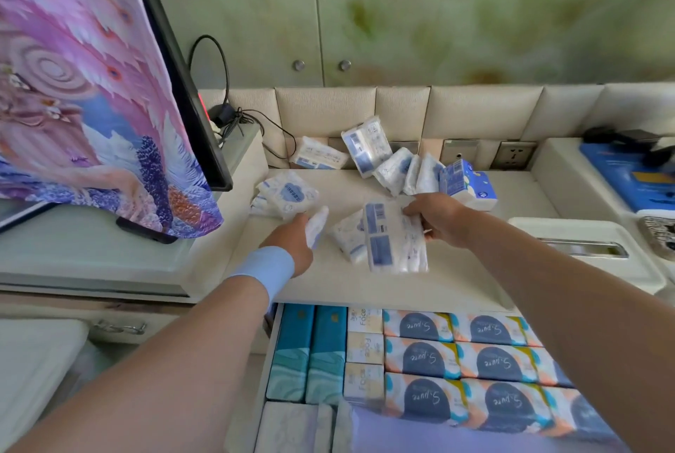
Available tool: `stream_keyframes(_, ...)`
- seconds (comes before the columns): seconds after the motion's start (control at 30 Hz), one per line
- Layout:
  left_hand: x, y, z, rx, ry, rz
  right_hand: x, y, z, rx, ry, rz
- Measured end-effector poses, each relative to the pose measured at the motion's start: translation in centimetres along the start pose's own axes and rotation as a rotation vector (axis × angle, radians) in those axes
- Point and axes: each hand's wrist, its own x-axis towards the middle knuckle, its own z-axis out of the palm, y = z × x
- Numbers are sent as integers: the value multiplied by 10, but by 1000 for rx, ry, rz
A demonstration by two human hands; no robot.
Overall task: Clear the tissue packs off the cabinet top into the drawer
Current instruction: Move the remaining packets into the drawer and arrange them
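Observation:
Several white-and-blue tissue packs lie on the cream cabinet top point(456, 270). My right hand point(440, 220) grips a long white pack with a blue label point(394, 242), lifted a little above the surface. My left hand point(296, 244), with a light blue wristband, holds a small pack point(317, 226) by its edge. Another pack point(347, 238) lies between my hands. A flat pack point(286, 193) lies at the left. More packs point(367, 145) lean against the back ledge, with a blue-yellow pack point(465, 184) at the right. Below, the open drawer point(272, 335) is nearly full of tissue boxes.
A screen draped in a pink and purple cloth point(84, 87) stands at the left, with a dark phone point(146, 231) under its hem. Cables and a plug point(226, 116) sit behind. A white tissue box lid point(584, 248) and a blue box point(628, 175) are at the right.

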Motion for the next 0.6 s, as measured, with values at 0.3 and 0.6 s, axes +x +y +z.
stream_keyframes(0.3,-24,11,-15,-370,-60,-45,-21,4,19,-306,92,-158)
stream_keyframes(0.6,-50,4,-20,-383,-13,-69,-62,71,13,-1209,109,-678)
